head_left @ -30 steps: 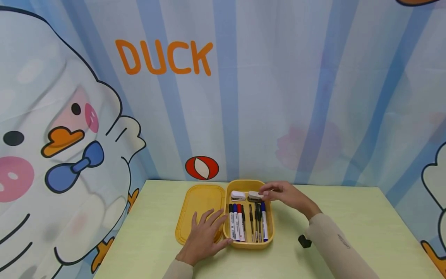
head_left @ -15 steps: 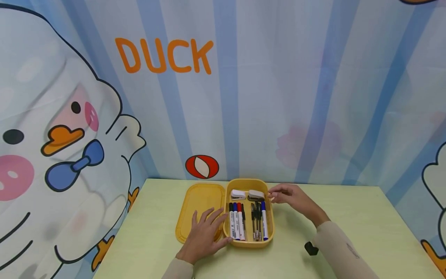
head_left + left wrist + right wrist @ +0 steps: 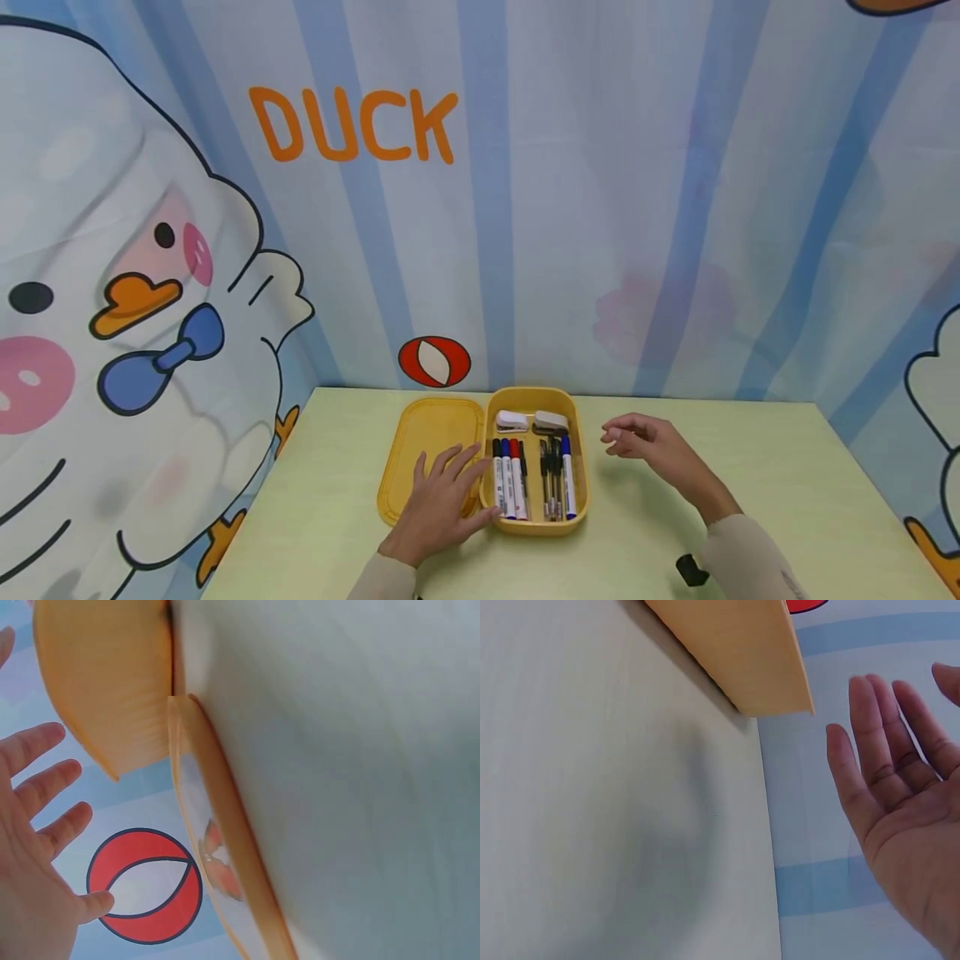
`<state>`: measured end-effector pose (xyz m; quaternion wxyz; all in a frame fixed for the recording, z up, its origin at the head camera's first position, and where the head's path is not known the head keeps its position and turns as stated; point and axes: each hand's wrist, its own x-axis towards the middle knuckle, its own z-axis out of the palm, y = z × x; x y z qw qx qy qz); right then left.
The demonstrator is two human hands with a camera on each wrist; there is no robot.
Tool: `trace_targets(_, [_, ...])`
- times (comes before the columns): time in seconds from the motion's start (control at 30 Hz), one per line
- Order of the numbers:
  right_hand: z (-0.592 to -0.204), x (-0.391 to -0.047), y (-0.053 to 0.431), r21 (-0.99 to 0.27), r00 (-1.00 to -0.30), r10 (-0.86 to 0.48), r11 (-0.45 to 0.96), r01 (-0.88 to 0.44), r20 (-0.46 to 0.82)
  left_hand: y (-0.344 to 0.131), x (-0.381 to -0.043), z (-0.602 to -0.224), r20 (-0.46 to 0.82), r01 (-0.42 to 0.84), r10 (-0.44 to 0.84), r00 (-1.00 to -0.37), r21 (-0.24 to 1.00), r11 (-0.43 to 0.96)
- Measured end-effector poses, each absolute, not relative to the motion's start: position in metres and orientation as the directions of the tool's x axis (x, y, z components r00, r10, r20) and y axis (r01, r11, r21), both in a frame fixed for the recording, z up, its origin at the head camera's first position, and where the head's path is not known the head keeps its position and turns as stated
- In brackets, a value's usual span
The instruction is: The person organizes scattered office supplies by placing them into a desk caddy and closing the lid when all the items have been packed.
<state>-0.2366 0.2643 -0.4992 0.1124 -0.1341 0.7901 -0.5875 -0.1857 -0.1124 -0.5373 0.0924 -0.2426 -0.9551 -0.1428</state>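
A yellow plastic box (image 3: 534, 527) stands on the table, its yellow lid (image 3: 426, 417) lying open at the left. Two small staplers, one white (image 3: 512, 421) and one greyish (image 3: 551, 422), sit at its far end. Below them, on the left, lie a black-capped, a blue-capped and a red-capped marker (image 3: 517, 483), with pens (image 3: 553, 483) and a blue-capped marker (image 3: 569, 483) to the right. My left hand (image 3: 438, 508), fingers spread, is over the lid with its fingertips at the box's left rim. Right of the box, my right hand (image 3: 667, 454) hovers with loosely bent, empty fingers.
The pale yellow-green table (image 3: 795, 483) ends at the back against a blue striped cloth (image 3: 570, 208) printed with a duck and lettering. A small black object (image 3: 691, 571) shows beside the right sleeve.
My right hand has withdrawn from the greyish stapler, moving right and toward me. The greyish stapler and one black pen have shifted slightly in the box. My left hand has stayed put.
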Motion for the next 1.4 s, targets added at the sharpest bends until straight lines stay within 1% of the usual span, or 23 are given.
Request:
trace_targets(0.27, [-0.503,-0.213,0.268,-0.963,-0.966,-0.258,0.266,-0.040,-0.031,-0.112,-0.186,-0.532,0.251,0.494,0.439,-0.862,0.231,0.838])
trace_targets(0.5, [-0.504,-0.192,0.262,-0.971,-0.964,-0.263,0.237,-0.033,-0.031,-0.111,-0.184,-0.531,0.261,0.489,0.431,-0.863,0.227,0.842])
trace_targets(0.77, [-0.505,-0.173,0.256,-0.978,-0.962,-0.264,0.206,0.010,-0.065,-0.115,-0.178,-0.523,0.233,0.433,0.382,-0.894,0.232,0.871])
trace_targets(1.07, [-0.513,-0.153,0.240,-0.980,-0.972,-0.193,0.174,0.100,-0.134,-0.125,-0.172,-0.527,0.228,0.382,0.323,-0.918,0.294,0.876])
trace_targets(1.4, [-0.524,-0.134,0.226,-0.984,-0.956,-0.243,0.100,0.147,-0.168,-0.128,-0.163,-0.528,0.216,0.315,0.251,-0.944,0.357,0.879])
